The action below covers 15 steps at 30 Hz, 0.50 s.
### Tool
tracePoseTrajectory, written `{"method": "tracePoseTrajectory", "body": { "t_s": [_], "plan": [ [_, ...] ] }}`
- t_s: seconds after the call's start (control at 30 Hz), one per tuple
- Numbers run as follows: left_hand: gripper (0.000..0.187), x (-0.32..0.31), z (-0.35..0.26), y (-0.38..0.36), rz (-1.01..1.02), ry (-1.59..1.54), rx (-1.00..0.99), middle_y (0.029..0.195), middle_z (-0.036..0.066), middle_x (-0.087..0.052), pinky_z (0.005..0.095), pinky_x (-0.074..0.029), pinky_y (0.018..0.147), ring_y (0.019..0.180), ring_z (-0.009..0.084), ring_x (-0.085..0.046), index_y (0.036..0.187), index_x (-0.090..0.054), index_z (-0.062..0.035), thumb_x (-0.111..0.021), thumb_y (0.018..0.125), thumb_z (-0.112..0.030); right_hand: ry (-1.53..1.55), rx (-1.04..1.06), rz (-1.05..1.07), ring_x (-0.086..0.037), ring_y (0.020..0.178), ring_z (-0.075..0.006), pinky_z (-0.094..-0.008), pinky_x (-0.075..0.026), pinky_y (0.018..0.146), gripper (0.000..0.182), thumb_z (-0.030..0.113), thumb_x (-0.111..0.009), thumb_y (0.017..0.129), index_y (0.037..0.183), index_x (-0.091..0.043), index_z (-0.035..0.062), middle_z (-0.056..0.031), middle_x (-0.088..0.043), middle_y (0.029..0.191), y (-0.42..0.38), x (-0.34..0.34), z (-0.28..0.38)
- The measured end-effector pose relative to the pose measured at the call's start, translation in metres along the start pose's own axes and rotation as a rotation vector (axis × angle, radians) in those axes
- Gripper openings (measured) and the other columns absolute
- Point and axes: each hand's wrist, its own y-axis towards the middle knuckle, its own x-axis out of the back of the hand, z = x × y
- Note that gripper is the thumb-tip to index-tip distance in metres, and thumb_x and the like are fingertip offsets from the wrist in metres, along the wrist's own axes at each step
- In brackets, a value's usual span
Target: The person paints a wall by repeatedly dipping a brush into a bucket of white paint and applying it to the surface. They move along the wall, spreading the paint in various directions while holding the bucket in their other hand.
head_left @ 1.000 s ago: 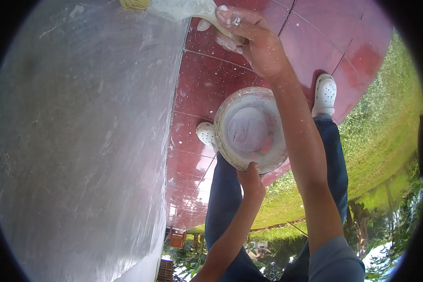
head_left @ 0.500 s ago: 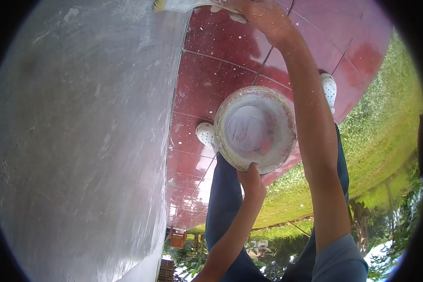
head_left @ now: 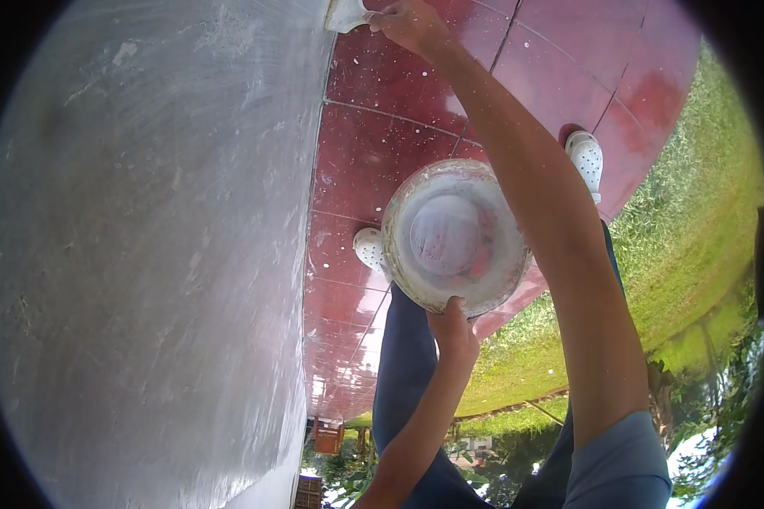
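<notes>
My left hand (head_left: 455, 331) is closed on the near rim of a round, paint-smeared basin (head_left: 502, 276), thumb over the edge. Whitish liquid (head_left: 446, 236) lies in the bottom of the basin. Near the top of the view, my right hand (head_left: 409, 27) grips a wide paintbrush (head_left: 346, 15) by its handle. The brush head overlaps the lower edge of the grey wall (head_left: 161, 254), and part of it is cut off by the frame. Pale streaks and patches mark the wall's surface. My right forearm crosses over the basin's right side.
Red floor tiles (head_left: 390, 153) spotted with white drops run along the wall. My feet, in white clogs (head_left: 585, 161), stand on either side of the basin. Grass (head_left: 654, 271) borders the tiles on the right. A reddish-brown object (head_left: 328, 437) stands at the far end.
My right hand has moved left toward the wall, and the brush now points up at the wall's edge instead of lying across its top. My left hand and the basin have barely shifted.
</notes>
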Motion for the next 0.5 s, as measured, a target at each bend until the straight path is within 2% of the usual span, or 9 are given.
{"method": "tracePoseTrajectory", "body": {
  "t_s": [0.03, 0.1, 0.17, 0.27, 0.33, 0.4, 0.43, 0.47, 0.5],
  "plan": [
    [0.07, 0.002, 0.002, 0.004, 0.018, -0.003, 0.011, 0.135, 0.014, -0.042, 0.0523, -0.048, 0.102, 0.126, 0.0323, -0.047, 0.143, -0.031, -0.0098, -0.052, 0.078, 0.004, -0.004, 0.01, -0.006, -0.066, 0.086, -0.0242, -0.0345, -0.051, 0.082, 0.038, 0.044, -0.065, 0.088, 0.096, -0.076, 0.0081, -0.0125, -0.072, 0.092, -0.009, 0.025, 0.022],
    [0.069, 0.01, 0.003, 0.003, 0.017, 0.0, 0.023, 0.135, 0.014, -0.042, 0.0519, -0.048, 0.102, 0.126, 0.0322, -0.047, 0.143, -0.031, -0.01, -0.052, 0.078, 0.003, 0.189, 0.155, -0.013, -0.042, 0.057, -0.0064, -0.0246, -0.032, 0.055, 0.033, 0.034, -0.063, 0.095, 0.089, -0.073, 0.003, 0.0003, -0.06, 0.069, -0.035, 0.061, 0.046],
    [0.069, 0.007, 0.005, 0.005, 0.039, 0.014, 0.032, 0.135, 0.014, -0.041, 0.0529, -0.048, 0.102, 0.126, 0.0325, -0.047, 0.143, -0.031, -0.0102, -0.053, 0.079, 0.001, 0.765, 0.156, 0.069, -0.04, 0.055, -0.0056, -0.0251, -0.032, 0.053, 0.034, 0.033, -0.063, 0.095, 0.087, -0.072, 0.0019, 0.0004, -0.06, 0.07, -0.066, 0.091, 0.061],
    [0.067, 0.01, 0.006, 0.007, 0.022, 0.06, 0.044, 0.135, 0.015, -0.041, 0.0536, -0.048, 0.102, 0.126, 0.0329, -0.047, 0.142, -0.031, -0.0104, -0.052, 0.079, 0.0, 0.859, 0.184, 0.094, -0.046, 0.064, -0.0102, -0.0283, -0.037, 0.061, 0.034, 0.036, -0.063, 0.093, 0.089, -0.073, 0.0039, -0.003, -0.063, 0.076, -0.054, 0.084, 0.041],
    [0.066, 0.005, 0.003, 0.002, 0.019, 0.045, 0.031, 0.135, 0.015, -0.041, 0.053, -0.048, 0.103, 0.126, 0.0326, -0.047, 0.142, -0.032, -0.0097, -0.052, 0.08, -0.001, 0.846, 0.109, 0.113, -0.053, 0.073, -0.0148, -0.0315, -0.041, 0.068, 0.036, 0.039, -0.063, 0.092, 0.091, -0.074, 0.0059, -0.0064, -0.066, 0.082, -0.033, 0.044, 0.033],
    [0.064, 0.001, -0.001, 0.001, 0.033, 0.036, 0.01, 0.135, 0.015, -0.042, 0.0523, -0.048, 0.103, 0.126, 0.0322, -0.047, 0.141, -0.033, -0.009, -0.052, 0.08, -0.001, 0.841, 0.025, 0.355, -0.06, 0.082, -0.0194, -0.0347, -0.046, 0.075, 0.037, 0.043, -0.062, 0.09, 0.093, -0.075, 0.0079, -0.0098, -0.069, 0.087, -0.007, -0.005, -0.002],
    [0.062, 0.002, -0.002, 0.002, 0.036, 0.0, 0.017, 0.131, 0.013, -0.046, 0.044, -0.045, 0.101, 0.122, 0.0276, -0.049, 0.139, -0.036, -0.0055, -0.053, 0.079, 0.001, 0.742, -0.047, 0.328, -0.063, 0.087, -0.0218, -0.0363, -0.048, 0.079, 0.038, 0.044, -0.062, 0.089, 0.093, -0.076, 0.0089, -0.0115, -0.071, 0.09, 0.004, -0.019, -0.021],
    [0.06, 0.001, -0.003, 0.003, 0.04, -0.038, 0.026, 0.127, 0.011, -0.05, 0.0356, -0.042, 0.099, 0.117, 0.0231, -0.051, 0.136, -0.04, -0.002, -0.055, 0.078, 0.002, 0.569, -0.118, 0.214, -0.066, 0.091, -0.0241, -0.0379, -0.051, 0.083, 0.039, 0.046, -0.062, 0.089, 0.094, -0.076, 0.0099, -0.0132, -0.072, 0.093, 0.007, -0.024, -0.032],
    [0.06, -0.007, -0.008, -0.001, 0.053, -0.035, 0.021, 0.127, 0.011, -0.05, 0.0356, -0.042, 0.099, 0.117, 0.0231, -0.051, 0.136, -0.04, -0.002, -0.055, 0.078, 0.002, 0.18, -0.176, 0.04, -0.067, 0.09, -0.0242, -0.0381, -0.051, 0.081, 0.039, 0.045, -0.061, 0.089, 0.093, -0.076, 0.0101, -0.0125, -0.072, 0.093, -0.005, -0.018, -0.028]
  ]
}}
